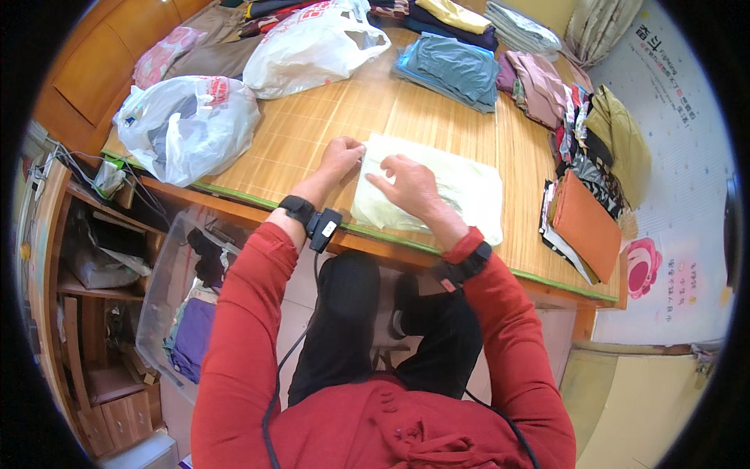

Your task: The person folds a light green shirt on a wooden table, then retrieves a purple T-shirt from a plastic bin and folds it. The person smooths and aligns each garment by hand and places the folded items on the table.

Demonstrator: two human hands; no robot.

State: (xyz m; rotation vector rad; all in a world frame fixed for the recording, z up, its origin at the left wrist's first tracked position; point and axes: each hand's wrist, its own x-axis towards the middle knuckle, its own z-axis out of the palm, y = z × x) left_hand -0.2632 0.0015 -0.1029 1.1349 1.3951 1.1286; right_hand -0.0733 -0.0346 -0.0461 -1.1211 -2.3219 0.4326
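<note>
A pale yellow-white folded cloth [469, 193] lies flat on the bamboo mat near the bed's front edge. At its far left corner are the curled fingers of my left hand [341, 158]; whether they pinch the fabric is unclear. Over the cloth's left half rests my right hand [410, 183], thumb and fingers apart, with nothing held in it. Faint creases show in the fabric beside that hand. Each wrist wears a black strap, and a small device [324, 230] sits on the left one.
Two white plastic bags [193, 129] stand at the left. Folded blue-grey clothes [448, 67] lie beyond the cloth. Pink garments [539, 88], an olive garment [621, 138] and an orange folded piece [586, 220] line the right. Below left, a clear plastic bin [153, 311] holds clothes.
</note>
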